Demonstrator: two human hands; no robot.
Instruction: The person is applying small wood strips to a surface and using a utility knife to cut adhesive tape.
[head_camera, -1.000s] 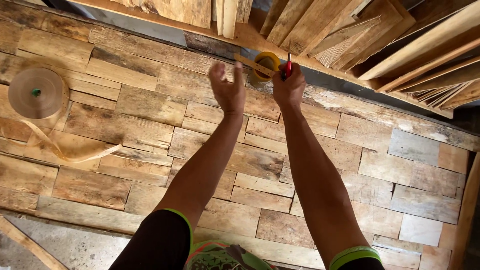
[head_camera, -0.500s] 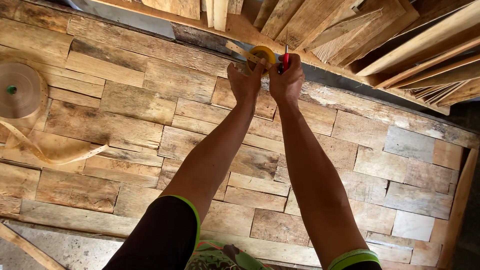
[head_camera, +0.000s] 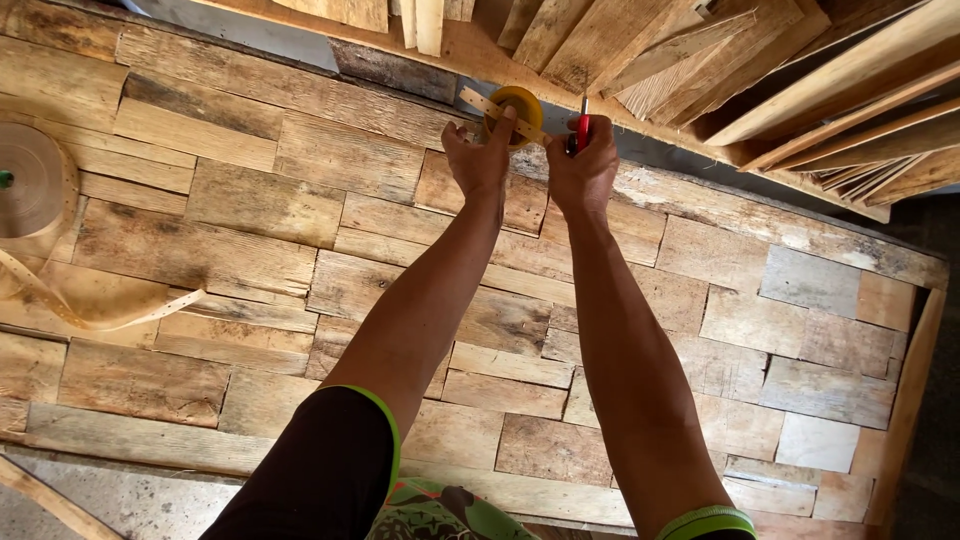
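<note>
Both hands have drawn closer together, left hand (head_camera: 480, 160) now grasping the yellow tape measure (head_camera: 517, 108), right hand (head_camera: 583, 170) clenched around a red pencil (head_camera: 582, 125) on the wooden surface (head_camera: 250, 200).

The left hand (head_camera: 480, 160) presses a yellow tape measure (head_camera: 516, 104) at the wooden panel's (head_camera: 250, 200) far edge; just beside it, the right hand (head_camera: 585, 170) grips a red pencil (head_camera: 582, 122).

Wood-patchwork panel (head_camera: 250, 210), veneer strip roll (head_camera: 35, 185) at left, stacked slats (head_camera: 800, 70) top right.
</note>
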